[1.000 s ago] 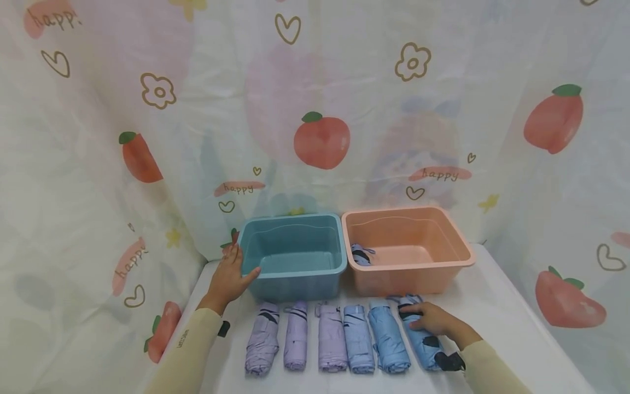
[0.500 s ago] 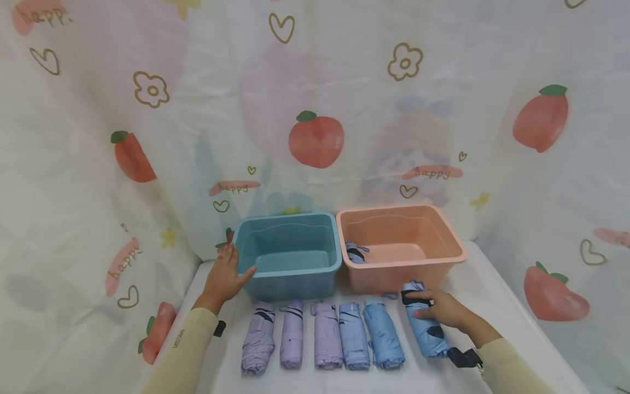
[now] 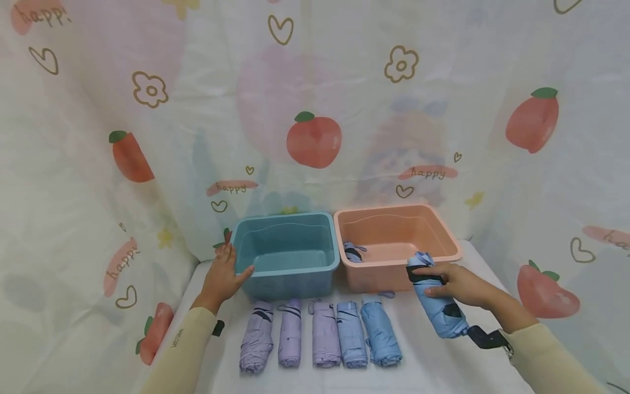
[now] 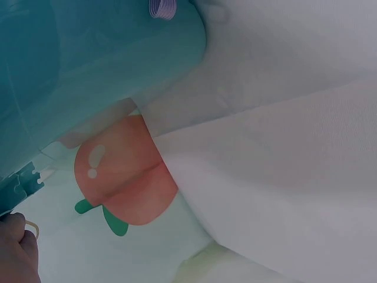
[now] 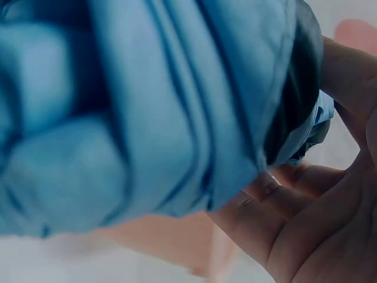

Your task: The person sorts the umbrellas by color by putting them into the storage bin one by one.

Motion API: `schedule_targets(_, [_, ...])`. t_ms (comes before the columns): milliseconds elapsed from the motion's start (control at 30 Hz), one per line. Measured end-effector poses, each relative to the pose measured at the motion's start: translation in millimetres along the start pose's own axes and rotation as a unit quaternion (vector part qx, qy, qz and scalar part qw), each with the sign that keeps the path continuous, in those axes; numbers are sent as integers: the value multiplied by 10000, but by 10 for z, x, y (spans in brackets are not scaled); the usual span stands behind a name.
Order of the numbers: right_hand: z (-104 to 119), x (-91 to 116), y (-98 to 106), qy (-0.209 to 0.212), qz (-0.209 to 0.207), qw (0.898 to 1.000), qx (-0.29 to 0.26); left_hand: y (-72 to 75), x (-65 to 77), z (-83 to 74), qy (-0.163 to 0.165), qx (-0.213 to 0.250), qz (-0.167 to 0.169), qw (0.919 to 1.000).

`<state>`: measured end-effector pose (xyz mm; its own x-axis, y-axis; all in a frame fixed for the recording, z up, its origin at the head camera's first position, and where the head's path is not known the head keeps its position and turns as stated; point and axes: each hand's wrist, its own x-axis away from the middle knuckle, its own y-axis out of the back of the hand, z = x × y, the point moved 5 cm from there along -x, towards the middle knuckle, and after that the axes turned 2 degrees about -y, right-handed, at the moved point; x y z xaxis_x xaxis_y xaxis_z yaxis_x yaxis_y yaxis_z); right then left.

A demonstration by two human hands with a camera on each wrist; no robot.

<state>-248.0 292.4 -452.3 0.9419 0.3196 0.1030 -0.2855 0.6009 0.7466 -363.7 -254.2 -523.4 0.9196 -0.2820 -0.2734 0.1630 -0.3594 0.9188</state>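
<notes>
My right hand [image 3: 465, 283] grips a folded blue umbrella [image 3: 438, 307] with black patches, held up off the table in front of the peach bin [image 3: 381, 277]. In the right wrist view the blue fabric of this umbrella [image 5: 159, 106] fills much of the picture, with the fingers and thumb around its far end. My left hand [image 3: 221, 280] rests at the left rim of the teal bin [image 3: 290, 284], fingers extended and thumb over the front corner. The left wrist view catches only part of this hand [image 4: 17, 247], beside the teal wall.
Several folded umbrellas lie in a row before the bins: a lilac one [image 3: 257, 339], a slim purple one [image 3: 290, 335], a pale lilac one [image 3: 326, 335], a periwinkle one [image 3: 351, 336] and a blue one [image 3: 381, 335]. Another umbrella [image 3: 353, 252] lies inside the peach bin. A printed curtain [image 3: 315, 82] hangs behind.
My right hand has lifted the black-patched blue umbrella off the right end of the row and moved it up and right. The left hand has stayed at the teal bin.
</notes>
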Motion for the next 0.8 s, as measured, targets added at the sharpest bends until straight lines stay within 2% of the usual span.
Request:
schedule_targets(100, [93,-51,201,5,-39,9998,177,-3,0,9,44,0,37,10000])
schedule_targets(233, [151,-224,486,10,-77,9993,379,0,1,1,66,-7,27,10000])
schedule_targets(500, [114,-867,960,175,-60,9964,828,10,-49,30,92,8,-66,9999])
schedule_targets(633, [-2,-1226,1045,217,11,9960,866,-31,-70,57,90,-21,-42,9999])
schedule_targets(800, [-195,-1644,960,-97,356,9977,575,-68,-33,73,109,-3,-104,9999])
